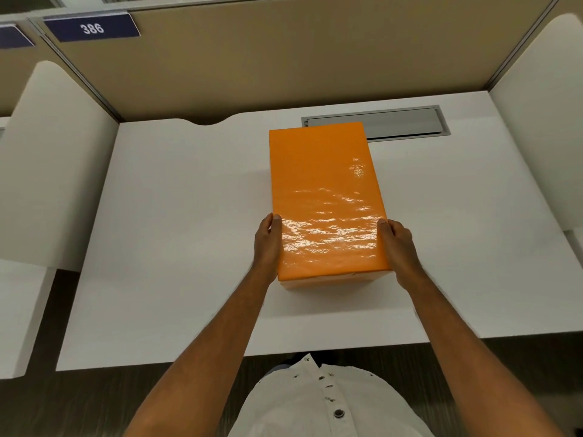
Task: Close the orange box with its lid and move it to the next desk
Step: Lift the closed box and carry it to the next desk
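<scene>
The orange box stands on the white desk with its glossy orange lid seated on top, long side pointing away from me. My left hand presses flat against the box's left side near the front corner. On the opposite side, my right hand grips the right wall near the front corner. Both thumbs rest on the lid's edge. The box's inside is hidden by the lid.
A grey cable-tray flap is set into the desk behind the box. Beige partition panels enclose the desk at the back and sides. A neighbouring desk lies to the left past a white divider. A sign reading 386 hangs at top left.
</scene>
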Demonstrator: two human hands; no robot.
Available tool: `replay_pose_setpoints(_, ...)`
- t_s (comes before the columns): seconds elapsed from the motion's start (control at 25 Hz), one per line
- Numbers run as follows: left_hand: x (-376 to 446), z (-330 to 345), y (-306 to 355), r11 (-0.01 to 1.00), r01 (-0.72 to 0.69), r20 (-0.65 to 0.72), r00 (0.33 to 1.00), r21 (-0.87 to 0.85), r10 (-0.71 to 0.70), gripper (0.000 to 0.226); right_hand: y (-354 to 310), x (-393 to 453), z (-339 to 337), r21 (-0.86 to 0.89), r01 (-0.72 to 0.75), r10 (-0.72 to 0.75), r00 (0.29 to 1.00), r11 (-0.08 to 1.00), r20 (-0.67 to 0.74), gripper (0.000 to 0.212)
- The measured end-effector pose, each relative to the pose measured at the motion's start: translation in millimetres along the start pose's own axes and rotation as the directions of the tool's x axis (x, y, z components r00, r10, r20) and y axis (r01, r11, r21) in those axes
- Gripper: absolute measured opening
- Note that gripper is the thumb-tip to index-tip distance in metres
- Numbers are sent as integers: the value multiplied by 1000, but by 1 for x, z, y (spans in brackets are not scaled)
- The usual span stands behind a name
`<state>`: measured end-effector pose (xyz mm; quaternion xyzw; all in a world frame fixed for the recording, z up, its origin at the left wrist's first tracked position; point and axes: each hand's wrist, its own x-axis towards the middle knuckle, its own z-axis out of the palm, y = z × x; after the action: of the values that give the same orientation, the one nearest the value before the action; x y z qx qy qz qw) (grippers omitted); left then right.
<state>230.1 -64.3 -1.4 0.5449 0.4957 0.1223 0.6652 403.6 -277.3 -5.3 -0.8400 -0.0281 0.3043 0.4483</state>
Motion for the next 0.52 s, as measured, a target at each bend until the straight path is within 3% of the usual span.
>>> replay_pose_setpoints(0.08, 6, 0, 6, 1000, 1, 38, 999, -18, 0, 43, -11, 7, -1, -34, -10, 11, 1000, 999, 22, 87)
replay_pose_setpoints(0.24, 25, 4, 19, 1000, 9, 70, 997, 0, -9, 45, -45, 15, 6, -109, 80, -73, 995, 991, 75, 66)
replay_pose_setpoints(0.4, 35, 5, 19, 999, 9, 54, 998, 31, -10, 47, -51, 26, 10, -196, 164, -151, 985, 967, 79, 69)
replay_pose_setpoints(0.52, 35, 8, 16, 999, -8, 40, 999, 54, 6, 48, -45, 29, 13, -187, 136, -127, 990, 973, 60, 69)
